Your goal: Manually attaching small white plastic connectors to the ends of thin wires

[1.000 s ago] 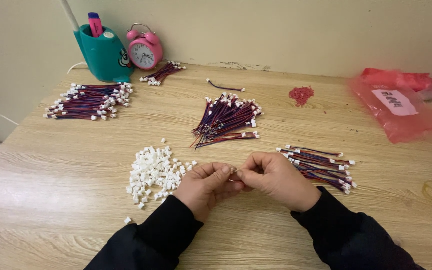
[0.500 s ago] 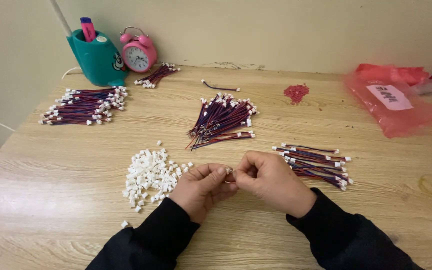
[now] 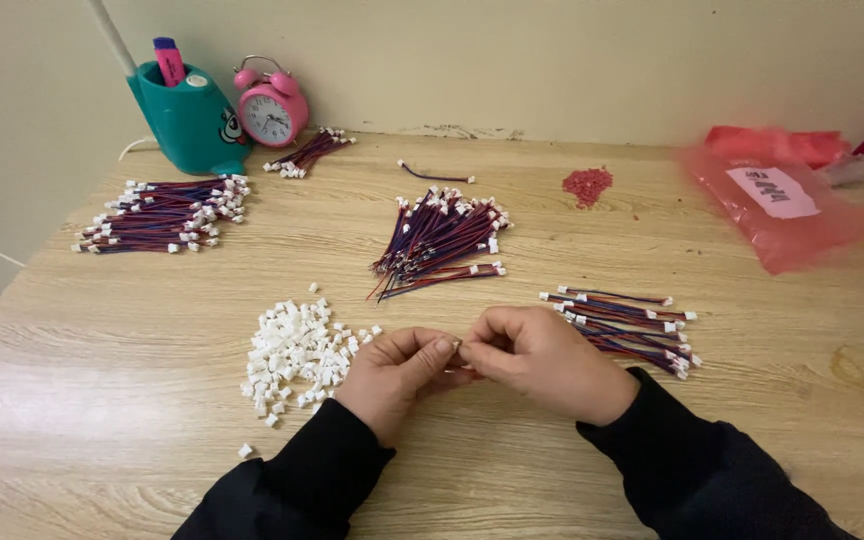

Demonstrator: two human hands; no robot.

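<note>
Pale wood-grain table [image 3: 132,400] is seen set against a cream wall. Near its front edge the left hand [image 3: 397,375] and the right hand [image 3: 547,360] are brought together, fingertips pinched from both sides on a small wire piece [image 3: 458,347] held just above the tabletop; what it is exactly cannot be told, as it is mostly hidden. A heap of white connector housings [image 3: 297,350] lies just beside the left hand, and a row of red-and-blue wire leads [image 3: 627,325] just beside the right. Further back are found a fanned bundle of wires [image 3: 437,240], a stacked bundle [image 3: 157,212] at the left, a teal pen holder [image 3: 187,120], a pink alarm clock [image 3: 272,105] and a pink plastic bag [image 3: 782,210].
</note>
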